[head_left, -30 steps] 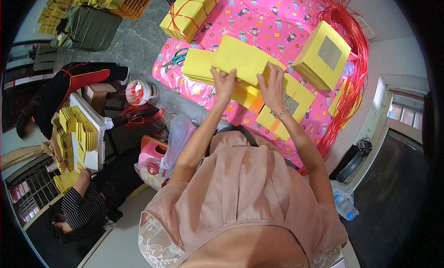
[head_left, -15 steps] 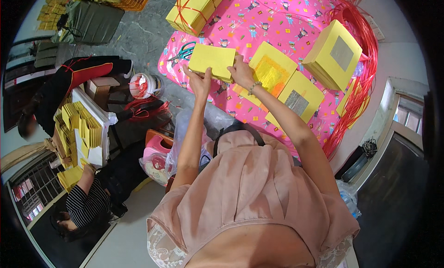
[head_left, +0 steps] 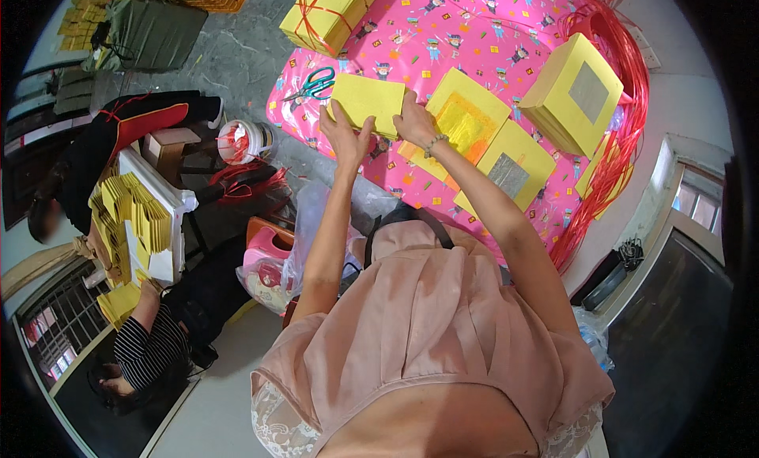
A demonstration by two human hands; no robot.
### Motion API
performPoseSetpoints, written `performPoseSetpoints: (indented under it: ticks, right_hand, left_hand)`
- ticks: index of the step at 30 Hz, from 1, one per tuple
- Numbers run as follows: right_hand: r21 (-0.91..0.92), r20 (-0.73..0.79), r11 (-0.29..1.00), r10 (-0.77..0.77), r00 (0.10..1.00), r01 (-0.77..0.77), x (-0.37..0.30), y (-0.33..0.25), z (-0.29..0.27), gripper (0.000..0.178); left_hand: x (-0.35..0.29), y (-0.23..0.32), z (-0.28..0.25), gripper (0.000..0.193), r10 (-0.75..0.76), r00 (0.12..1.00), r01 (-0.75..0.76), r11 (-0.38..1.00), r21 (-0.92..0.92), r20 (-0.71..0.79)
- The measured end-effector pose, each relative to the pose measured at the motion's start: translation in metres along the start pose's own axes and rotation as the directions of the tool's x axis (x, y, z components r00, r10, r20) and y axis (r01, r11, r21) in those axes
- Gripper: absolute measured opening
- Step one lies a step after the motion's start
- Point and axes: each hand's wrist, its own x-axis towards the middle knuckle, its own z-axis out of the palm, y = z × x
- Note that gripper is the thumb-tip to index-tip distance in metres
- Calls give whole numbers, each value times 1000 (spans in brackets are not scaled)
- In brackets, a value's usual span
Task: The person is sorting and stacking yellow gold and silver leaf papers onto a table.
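Note:
Between my two hands is a neat stack of plain yellow paper (head_left: 370,99), low over the pink table cover. My left hand (head_left: 346,140) holds its left and near edges, fingers along the left side and thumb at the front. My right hand (head_left: 416,121), with a beaded bracelet on the wrist, grips the right edge. Teal-handled scissors (head_left: 318,83) lie just left of the stack. Right of my right hand lie a yellow sheet with an orange and gold patch (head_left: 462,128) and one with a silver patch (head_left: 507,175).
A tall yellow paper stack (head_left: 571,98) stands at right, beside red plastic strands (head_left: 628,142). A bundle tied in red (head_left: 324,19) sits at the far edge. A white bucket (head_left: 247,142) stands left of the table. Two people work at a white table (head_left: 180,221) at left.
The stack has shifted slightly right, and more of the scissors shows. My left fingers have straightened along its left side. My right hand keeps its place at the right edge.

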Motion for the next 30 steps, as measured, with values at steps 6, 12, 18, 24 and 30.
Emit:
performPoseSetpoints:
  ticks: [6,12,18,24,30]
  right_hand:
    - [16,-27,1000,-13,1000,14,-1,5,-1,56]
    - [48,-126,993,-105,986,112,-13,3,-3,52]
    - [267,-245,921,-219,944,283,-57,20,-40,33]
    - [-71,-214,968,-250,944,240,-158,64,-59,27]
    - [-285,-271,922,-342,900,264,-190,87,-22,38]
  left_hand:
    - [3,0,4,98,-26,996,37,992,-124,82]
    - [3,-10,9,101,-47,990,59,994,-92,130]
    - [-3,-10,8,96,-18,994,8,995,98,106]
    - [5,9,-8,69,199,976,-212,959,188,85]
    - [11,15,-11,42,341,934,-349,935,60,108]
